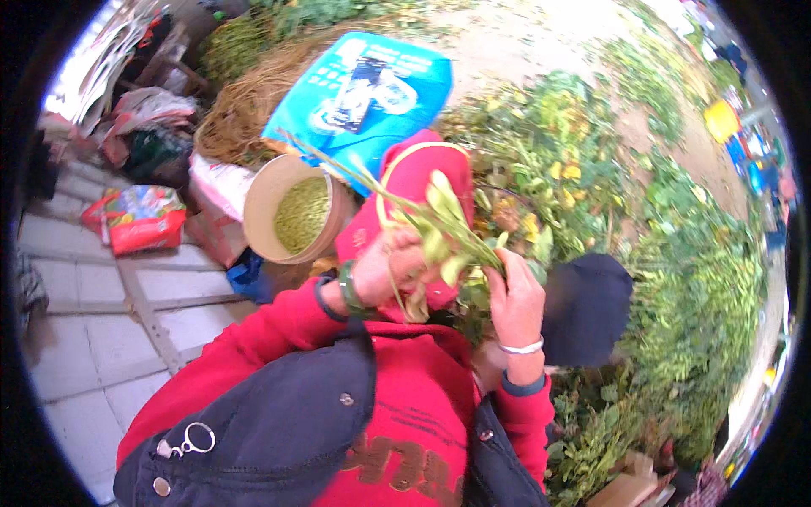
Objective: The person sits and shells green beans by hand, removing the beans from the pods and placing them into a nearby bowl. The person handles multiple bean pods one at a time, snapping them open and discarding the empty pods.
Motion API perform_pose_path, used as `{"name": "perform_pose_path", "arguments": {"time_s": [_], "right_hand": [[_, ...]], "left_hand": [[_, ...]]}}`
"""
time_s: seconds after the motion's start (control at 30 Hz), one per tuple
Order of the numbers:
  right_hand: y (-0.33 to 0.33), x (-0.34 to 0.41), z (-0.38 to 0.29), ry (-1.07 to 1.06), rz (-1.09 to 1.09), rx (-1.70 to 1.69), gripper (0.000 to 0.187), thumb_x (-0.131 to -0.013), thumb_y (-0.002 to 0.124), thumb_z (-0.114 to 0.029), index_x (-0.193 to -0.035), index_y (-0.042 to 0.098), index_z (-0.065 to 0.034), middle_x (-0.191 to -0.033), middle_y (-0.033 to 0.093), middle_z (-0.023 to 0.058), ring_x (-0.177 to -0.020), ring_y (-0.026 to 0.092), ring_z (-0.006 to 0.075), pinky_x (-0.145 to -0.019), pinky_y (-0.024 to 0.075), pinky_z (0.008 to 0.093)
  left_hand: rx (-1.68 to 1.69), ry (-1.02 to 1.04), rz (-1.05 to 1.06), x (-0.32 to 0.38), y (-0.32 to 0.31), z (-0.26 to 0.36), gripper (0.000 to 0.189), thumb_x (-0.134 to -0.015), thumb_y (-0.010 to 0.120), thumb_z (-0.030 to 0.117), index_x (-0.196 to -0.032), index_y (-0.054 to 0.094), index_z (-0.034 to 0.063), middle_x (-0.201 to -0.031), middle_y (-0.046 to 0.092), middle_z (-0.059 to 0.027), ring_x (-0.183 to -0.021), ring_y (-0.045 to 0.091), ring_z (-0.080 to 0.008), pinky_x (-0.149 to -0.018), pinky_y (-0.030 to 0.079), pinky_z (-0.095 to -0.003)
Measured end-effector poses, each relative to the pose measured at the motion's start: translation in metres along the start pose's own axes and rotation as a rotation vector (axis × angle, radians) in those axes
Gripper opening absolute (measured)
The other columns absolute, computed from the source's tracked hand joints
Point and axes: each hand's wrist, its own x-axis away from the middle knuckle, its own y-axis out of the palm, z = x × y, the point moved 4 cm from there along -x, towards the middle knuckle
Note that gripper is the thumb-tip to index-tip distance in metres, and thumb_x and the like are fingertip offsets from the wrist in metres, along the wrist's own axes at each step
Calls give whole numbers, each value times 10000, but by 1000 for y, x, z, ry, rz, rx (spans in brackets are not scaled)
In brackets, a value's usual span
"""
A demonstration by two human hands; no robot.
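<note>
My right hand (516, 301), with a silver bangle at the wrist, grips the lower part of a green plant stalk (399, 201) bearing flat pods. The stalk slants up to the left, across red cloth (427, 171) with a yellow stripe in front of my chest. My left hand (389, 269), wearing a green bangle, closes around pods (437, 244) on the same stalk. Its fingers are blurred and partly hidden by the pods. A withered bit (416, 305) hangs below that hand. Beyond my left hand stands a beige bucket (256, 206) with small green pieces (303, 215) inside.
A large blue bag (418, 70) with writing lies beyond the bucket, near dry stalks (234, 120). Heaped green plants (690, 298) spread along the right, beside dark blue cloth (589, 310). A red printed bag (149, 218) sits on the pale tiles (66, 342) at left.
</note>
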Motion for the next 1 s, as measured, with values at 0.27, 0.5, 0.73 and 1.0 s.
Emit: {"name": "perform_pose_path", "arguments": {"time_s": [0.27,0.5,0.73,1.0], "right_hand": [[-64,-8,-15,-287,374,392,253,-759,561,-108,-1012,557,-112,-836,555,50,-669,607,198,-498,478,306],[-135,26,-16,-310,658,470,283,-721,591,-68,-998,610,-120,-879,582,42,-668,618,182,-494,483,282],[-281,189,24,291,983,1084,249,-744,571,56,-969,638,-29,-925,642,113,-854,606,265,-782,476,356],[-326,401,109,1417,865,1218,342,-857,518,-141,-1184,512,-37,-1156,525,192,-1016,521,340,-874,428,400]], "left_hand": [[66,236,313,-15,-20,26,265,-885,504,121,-1130,501,21,-951,571,-23,-641,477,-40,-483,365,-136],[480,86,77,-29,6,17,245,-924,449,83,-1157,460,9,-966,535,-50,-584,401,-19,-410,323,-135],[733,207,16,-46,-94,27,255,-903,452,86,-1132,434,-24,-962,477,-87,-635,408,-91,-417,328,-174],[341,197,1022,28,-353,-71,156,-822,541,170,-944,545,73,-860,550,-36,-654,481,-125,-486,402,-278]]}}
